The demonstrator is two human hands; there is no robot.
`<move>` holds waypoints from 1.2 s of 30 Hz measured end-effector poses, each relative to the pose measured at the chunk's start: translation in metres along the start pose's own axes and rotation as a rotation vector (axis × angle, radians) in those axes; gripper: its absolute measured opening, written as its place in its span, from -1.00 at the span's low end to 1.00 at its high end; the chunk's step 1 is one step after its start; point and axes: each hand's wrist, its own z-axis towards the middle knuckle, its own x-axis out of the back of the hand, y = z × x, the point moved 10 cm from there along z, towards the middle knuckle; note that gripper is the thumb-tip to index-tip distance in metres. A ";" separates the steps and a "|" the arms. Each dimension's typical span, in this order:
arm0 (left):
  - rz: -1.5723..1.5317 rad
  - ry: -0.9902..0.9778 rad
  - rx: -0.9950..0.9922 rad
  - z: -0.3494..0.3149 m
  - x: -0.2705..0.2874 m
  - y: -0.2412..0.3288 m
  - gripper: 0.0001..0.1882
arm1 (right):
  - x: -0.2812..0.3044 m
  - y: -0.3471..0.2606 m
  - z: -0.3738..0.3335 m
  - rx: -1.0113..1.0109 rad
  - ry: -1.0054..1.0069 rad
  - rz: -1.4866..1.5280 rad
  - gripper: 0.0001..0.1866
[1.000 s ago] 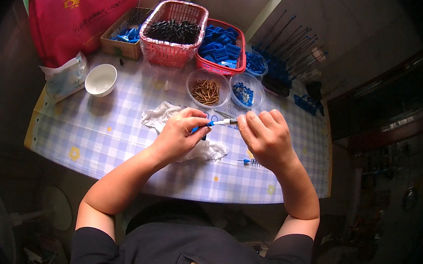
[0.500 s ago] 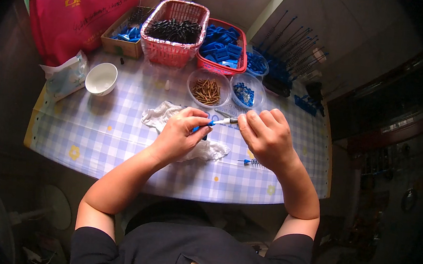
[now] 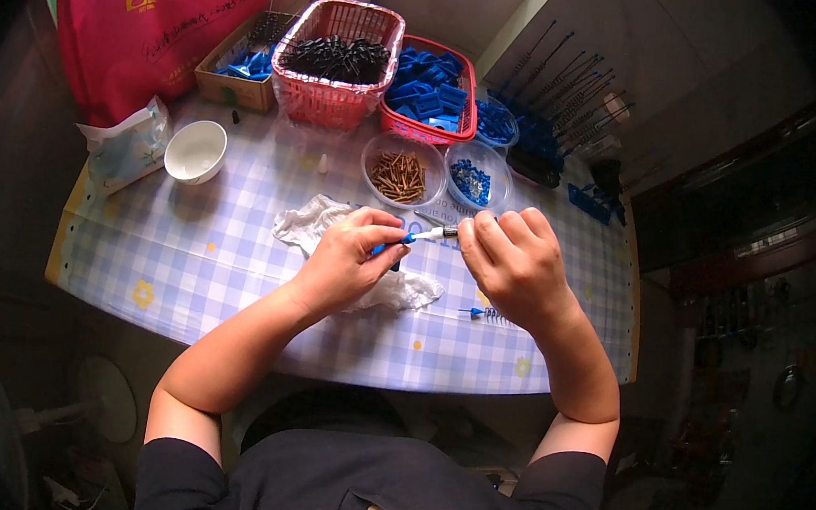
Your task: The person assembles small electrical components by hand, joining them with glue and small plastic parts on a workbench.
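My left hand [image 3: 355, 256] pinches a small blue plastic piece [image 3: 407, 239] between thumb and fingers, above the middle of the table. From its right end a slim white tip [image 3: 429, 235] reaches across to a dark, narrow part [image 3: 450, 231]. Closed fingers of my right hand [image 3: 520, 264] grip that dark part, hiding its far end. Whether the white tip enters the blue piece or only touches it, I cannot tell. A crumpled white cloth [image 3: 405, 291] lies beneath my left hand. Close under my right wrist rests a blue-tipped piece with a coiled spring [image 3: 494, 315].
Beyond my hands stand a clear bowl of brass-coloured pins [image 3: 398, 177] and another of small blue parts [image 3: 471, 180]. Farther back are a basket of black pieces [image 3: 335, 59] and a red basket of blue parts [image 3: 473, 116]. A white bowl [image 3: 196, 152] sits left.
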 end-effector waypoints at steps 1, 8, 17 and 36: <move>0.015 0.000 -0.015 0.000 0.000 0.000 -0.83 | 0.000 0.000 0.000 0.000 0.000 0.000 -0.83; 0.016 0.001 -0.009 0.001 0.000 0.003 -0.84 | 0.000 0.000 0.001 0.011 -0.011 -0.009 -0.82; -0.007 -0.006 0.015 0.001 0.000 0.003 -0.84 | 0.002 -0.002 0.001 0.022 0.013 -0.030 -0.83; -0.025 -0.001 0.006 0.001 0.000 0.002 -0.83 | 0.005 -0.003 0.006 0.039 -0.013 -0.031 -0.84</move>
